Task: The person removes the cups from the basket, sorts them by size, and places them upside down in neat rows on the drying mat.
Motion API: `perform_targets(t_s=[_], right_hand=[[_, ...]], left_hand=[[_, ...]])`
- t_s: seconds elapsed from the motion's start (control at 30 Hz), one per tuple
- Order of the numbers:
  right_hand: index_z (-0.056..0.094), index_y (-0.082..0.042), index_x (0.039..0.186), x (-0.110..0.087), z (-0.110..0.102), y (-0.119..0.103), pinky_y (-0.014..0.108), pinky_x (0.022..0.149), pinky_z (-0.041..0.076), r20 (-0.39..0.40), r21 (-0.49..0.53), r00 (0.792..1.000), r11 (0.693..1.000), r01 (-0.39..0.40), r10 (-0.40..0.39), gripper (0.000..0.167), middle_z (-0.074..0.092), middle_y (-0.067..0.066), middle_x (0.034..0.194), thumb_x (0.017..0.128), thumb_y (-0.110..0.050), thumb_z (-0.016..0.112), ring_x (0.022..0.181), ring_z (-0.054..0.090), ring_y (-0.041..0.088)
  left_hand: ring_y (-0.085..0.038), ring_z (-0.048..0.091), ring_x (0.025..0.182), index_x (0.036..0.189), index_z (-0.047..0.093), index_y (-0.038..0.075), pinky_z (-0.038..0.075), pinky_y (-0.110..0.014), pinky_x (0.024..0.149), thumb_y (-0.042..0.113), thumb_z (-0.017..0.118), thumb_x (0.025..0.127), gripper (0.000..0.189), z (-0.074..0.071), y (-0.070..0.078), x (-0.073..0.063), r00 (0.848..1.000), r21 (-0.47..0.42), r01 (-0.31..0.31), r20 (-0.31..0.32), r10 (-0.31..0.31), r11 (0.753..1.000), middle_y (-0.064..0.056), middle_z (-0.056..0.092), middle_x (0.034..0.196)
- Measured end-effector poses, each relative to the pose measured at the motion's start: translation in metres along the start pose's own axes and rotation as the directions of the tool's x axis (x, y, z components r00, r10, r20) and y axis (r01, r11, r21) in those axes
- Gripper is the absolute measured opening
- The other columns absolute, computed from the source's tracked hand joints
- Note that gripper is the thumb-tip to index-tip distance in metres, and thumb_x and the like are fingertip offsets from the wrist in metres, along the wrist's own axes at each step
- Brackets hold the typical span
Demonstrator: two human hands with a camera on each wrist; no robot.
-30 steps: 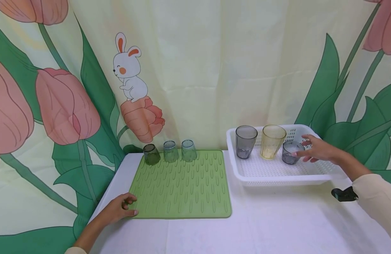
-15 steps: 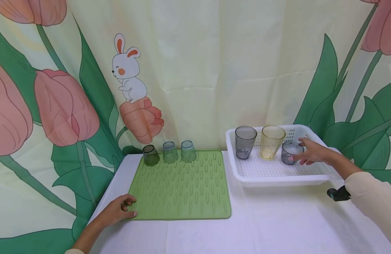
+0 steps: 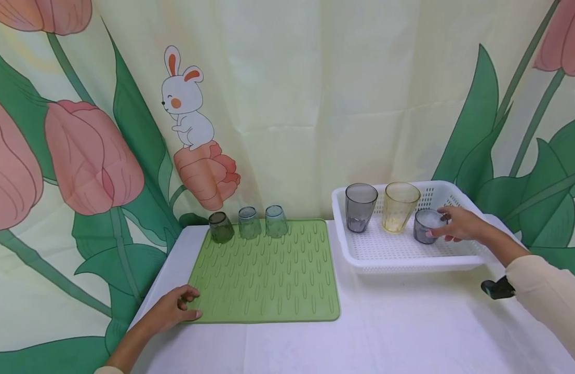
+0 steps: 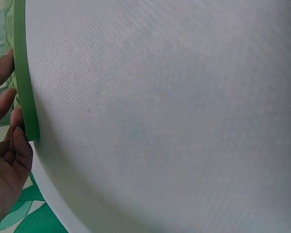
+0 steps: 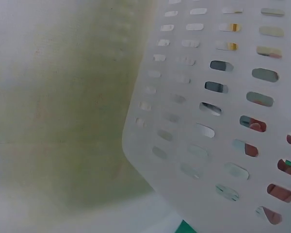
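Observation:
My right hand [image 3: 442, 224] reaches into the white perforated basket [image 3: 399, 262], thumb and fingers curled round a small grey cup [image 3: 423, 227] at its right side. A tall grey cup [image 3: 360, 208] and a yellow cup [image 3: 399, 208] stand upright to the left of it in the basket. My left hand [image 3: 177, 309] rests with loosely curled fingers at the front left corner of the green ribbed mat [image 3: 268, 275]. In the left wrist view its fingertips [image 4: 7, 104] touch the mat's edge [image 4: 26, 73]. The right wrist view shows only the basket's wall [image 5: 223, 97].
Three small cups stand upside down along the mat's back edge: dark green [image 3: 221, 227], grey-blue [image 3: 248, 222], pale blue [image 3: 276, 221]. A white cloth covers the table [image 3: 409, 322]. A flowered curtain hangs right behind. A black wrist camera [image 3: 496, 288] sits under my right forearm.
My right hand has moved a little left and closed round the small grey cup. The left hand has stayed at the mat's corner.

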State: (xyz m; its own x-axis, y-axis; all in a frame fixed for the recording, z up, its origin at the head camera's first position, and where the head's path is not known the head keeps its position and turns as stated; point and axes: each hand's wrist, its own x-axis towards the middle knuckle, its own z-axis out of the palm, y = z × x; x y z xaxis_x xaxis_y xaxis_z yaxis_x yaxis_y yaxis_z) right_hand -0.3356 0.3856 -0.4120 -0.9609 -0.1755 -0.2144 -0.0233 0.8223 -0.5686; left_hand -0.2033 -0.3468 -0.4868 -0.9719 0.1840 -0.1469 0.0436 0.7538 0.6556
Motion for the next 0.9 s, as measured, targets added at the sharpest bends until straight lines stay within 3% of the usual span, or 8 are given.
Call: perform_targets(t_s=[0.6, 0.9], right_hand=[[0.03, 0.017, 0.143, -0.021, 0.013, -0.009, 0.042, 0.072, 0.059, -0.06, 0.036, 0.995, 0.996, 0.081, -0.079, 0.095, 0.041, 0.041, 0.136, 0.084, -0.037, 0.081, 0.084, 0.066, 0.024], [0.03, 0.011, 0.147, -0.036, 0.014, -0.02, 0.043, 0.074, 0.059, -0.106, 0.093, 0.988, 0.988, 0.126, -0.116, 0.091, 0.044, 0.034, 0.137, 0.086, -0.037, 0.079, 0.088, 0.069, 0.024]], left_hand=[[-0.015, 0.052, 0.083, 0.116, 0.064, 0.001, 0.046, -0.026, 0.068, 0.025, 0.083, 0.082, 0.046, -0.001, 0.009, -0.002, 1.0, 0.042, -0.028, -0.001, 0.029, 0.999, -0.009, 0.061, 0.102], [-0.018, 0.059, 0.092, 0.121, 0.064, 0.005, 0.051, -0.03, 0.074, 0.027, 0.081, 0.085, 0.045, 0.007, 0.041, 0.014, 0.995, 0.01, -0.096, 0.016, 0.096, 0.995, -0.008, 0.063, 0.107]])
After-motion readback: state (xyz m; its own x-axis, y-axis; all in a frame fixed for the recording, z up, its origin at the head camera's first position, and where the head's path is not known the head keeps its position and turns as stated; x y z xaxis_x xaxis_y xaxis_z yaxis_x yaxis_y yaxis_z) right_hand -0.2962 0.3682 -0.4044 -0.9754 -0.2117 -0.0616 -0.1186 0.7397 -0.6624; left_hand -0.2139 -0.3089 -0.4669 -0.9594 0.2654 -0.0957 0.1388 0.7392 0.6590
